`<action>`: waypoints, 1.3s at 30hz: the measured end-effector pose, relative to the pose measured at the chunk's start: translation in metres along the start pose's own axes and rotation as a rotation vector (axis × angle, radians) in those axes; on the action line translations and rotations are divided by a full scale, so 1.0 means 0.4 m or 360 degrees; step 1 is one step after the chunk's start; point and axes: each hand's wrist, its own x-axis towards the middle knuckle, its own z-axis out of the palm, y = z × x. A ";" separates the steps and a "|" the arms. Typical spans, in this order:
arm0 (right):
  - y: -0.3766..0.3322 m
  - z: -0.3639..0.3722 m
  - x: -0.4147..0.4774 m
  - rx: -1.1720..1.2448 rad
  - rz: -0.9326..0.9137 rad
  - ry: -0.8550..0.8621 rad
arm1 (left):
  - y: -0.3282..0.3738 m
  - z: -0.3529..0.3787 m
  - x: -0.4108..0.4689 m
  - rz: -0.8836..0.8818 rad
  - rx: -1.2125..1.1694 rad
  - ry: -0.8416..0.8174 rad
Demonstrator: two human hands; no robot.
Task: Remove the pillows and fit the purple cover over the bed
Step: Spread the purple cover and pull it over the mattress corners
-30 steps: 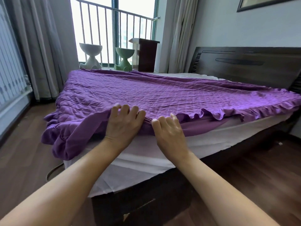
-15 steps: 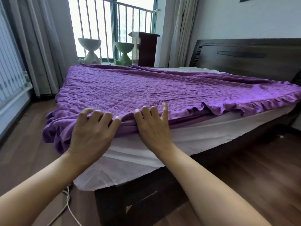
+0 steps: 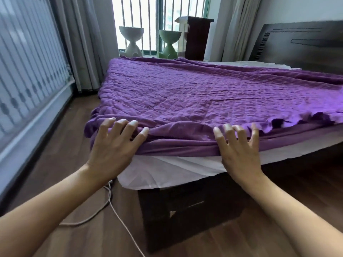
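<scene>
**Inspector:** Report the position of the purple cover [image 3: 185,93].

**Operator:** It lies spread over the bed [image 3: 185,210] and fills the centre and right of the frame. Its near hem is bunched along the mattress edge at centre frame and is not drawn down. The white sheet [image 3: 167,169] shows below the hem at the near corner. At upper right, a strip of white bedding is uncovered in front of the headboard [image 3: 297,43].

**Inspector:** State of the hands?

**Operator:** The left hand [image 3: 115,145], centre left, rests palm down on the bunched hem at the corner. Its fingers are spread and nearly straight, with the fingertips on the fabric. The right hand [image 3: 239,151], centre right, presses the same hem with its fingers splayed. Neither hand clasps the fabric.

**Inspector:** Other items?

**Operator:** A pale cable [image 3: 111,204] lies on the wooden floor [image 3: 55,145] at lower left, beside the bed's near corner. A white stool [image 3: 130,41] and a green stool [image 3: 169,43] stand at the window, top centre, beyond the bed's far edge.
</scene>
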 end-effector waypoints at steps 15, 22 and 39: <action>-0.068 -0.001 0.010 0.0066 -0.0311 0.0172 | -0.075 -0.049 -0.068 -0.0074 0.0058 -0.0048; -0.099 0.035 -0.059 0.0075 -0.0454 0.0155 | -0.026 -0.022 -0.189 -0.0007 0.0004 -0.0331; -0.134 0.062 -0.184 0.0155 -0.0477 -0.0039 | 0.040 0.065 -0.291 0.0326 0.0131 -0.0271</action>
